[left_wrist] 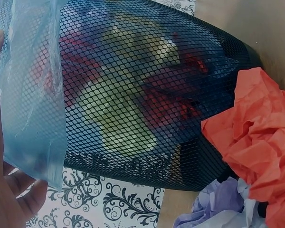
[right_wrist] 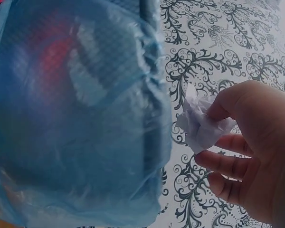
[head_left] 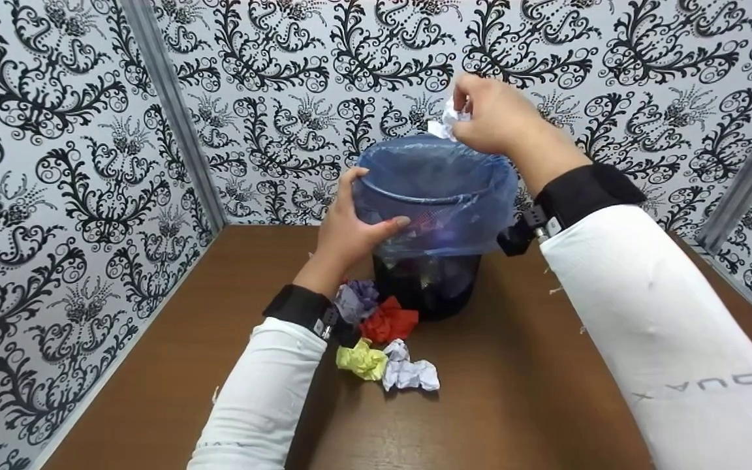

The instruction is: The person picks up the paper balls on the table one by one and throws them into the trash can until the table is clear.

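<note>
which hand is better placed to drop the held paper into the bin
The right hand, most likely: it pinches a crumpled white paper near the open top of the bin, while the left hand holds the bin's side and seems better suited to steadying it.

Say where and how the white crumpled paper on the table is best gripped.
Pinching the right lobe of the white crumpled paper from above and the right looks best: its left side lies against the yellow crumpled paper, with the red crumpled paper behind, while its right end adjoins only tabletop, and its raised creases should offer purchase.
</note>
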